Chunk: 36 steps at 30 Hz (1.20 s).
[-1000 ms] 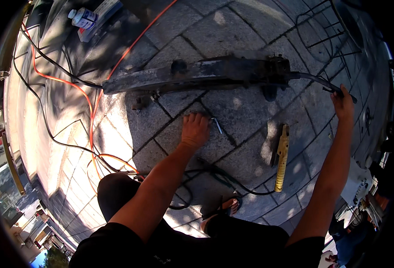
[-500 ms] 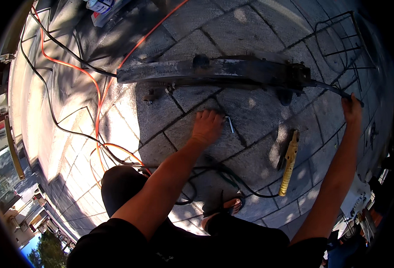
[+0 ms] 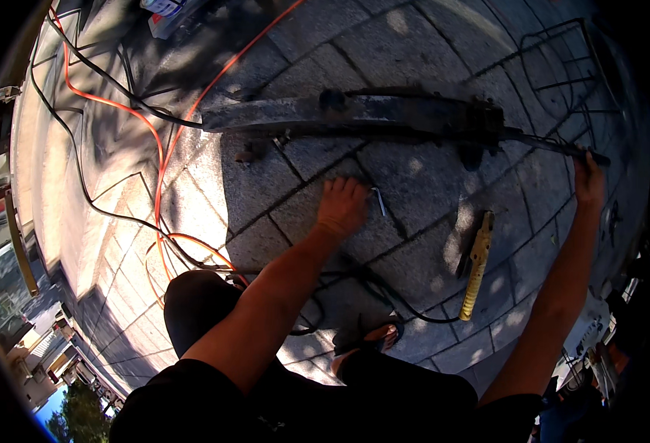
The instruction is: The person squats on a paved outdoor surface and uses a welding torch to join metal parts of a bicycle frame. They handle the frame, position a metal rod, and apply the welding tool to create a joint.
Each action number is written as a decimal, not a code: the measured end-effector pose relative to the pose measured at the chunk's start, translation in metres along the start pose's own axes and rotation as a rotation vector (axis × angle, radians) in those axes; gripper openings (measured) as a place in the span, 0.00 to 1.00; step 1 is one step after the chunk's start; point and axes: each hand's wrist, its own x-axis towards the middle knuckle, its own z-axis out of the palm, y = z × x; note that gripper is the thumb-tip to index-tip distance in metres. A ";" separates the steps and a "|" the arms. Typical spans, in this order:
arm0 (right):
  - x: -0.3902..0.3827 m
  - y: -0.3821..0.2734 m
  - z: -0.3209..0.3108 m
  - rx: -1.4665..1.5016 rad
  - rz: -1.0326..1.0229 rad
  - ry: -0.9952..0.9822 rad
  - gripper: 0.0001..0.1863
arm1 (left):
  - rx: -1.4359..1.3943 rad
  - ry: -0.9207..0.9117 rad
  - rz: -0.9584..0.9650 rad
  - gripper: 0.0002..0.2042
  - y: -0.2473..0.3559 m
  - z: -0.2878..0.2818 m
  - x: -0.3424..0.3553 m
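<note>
Right hand (image 3: 589,181): grasping slender dark metal rod (image 3: 543,141), now swung nearer level; left hand (image 3: 342,205): curled, contents unseen

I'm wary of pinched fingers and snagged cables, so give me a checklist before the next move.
1. Right hand on the dark rod: ok, gripping it near its outer end.
2. Left hand away from the metal beam: ok, apart from it, on the near side.
3. Left hand touching the bent silver tool: cannot tell; the tool lies right beside it.
4. Yellow-handled clamp away from both hands: ok, lying on the paving.
5. Black cable away from the beam: not ok, it runs up to the beam's left end.
</note>
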 end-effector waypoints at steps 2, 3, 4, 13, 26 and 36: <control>-0.005 -0.002 0.006 -0.006 -0.024 -0.014 0.17 | -0.012 -0.008 -0.002 0.15 0.000 -0.001 0.000; -0.008 -0.002 0.010 -0.006 -0.036 -0.021 0.16 | -0.016 -0.011 -0.002 0.16 -0.002 -0.001 -0.001; -0.011 -0.004 0.013 -0.007 -0.053 -0.062 0.16 | -0.015 0.003 0.006 0.16 -0.002 0.000 -0.002; -0.002 -0.006 -0.007 0.027 0.030 -0.090 0.13 | -0.043 0.018 0.011 0.14 -0.001 -0.006 -0.002; -0.037 -0.021 0.040 -0.244 -0.008 0.264 0.15 | 0.031 -0.050 -0.006 0.16 -0.001 0.000 -0.005; -0.077 -0.049 0.098 -0.250 -0.097 -0.050 0.13 | -0.084 0.052 -0.002 0.13 -0.007 -0.001 -0.004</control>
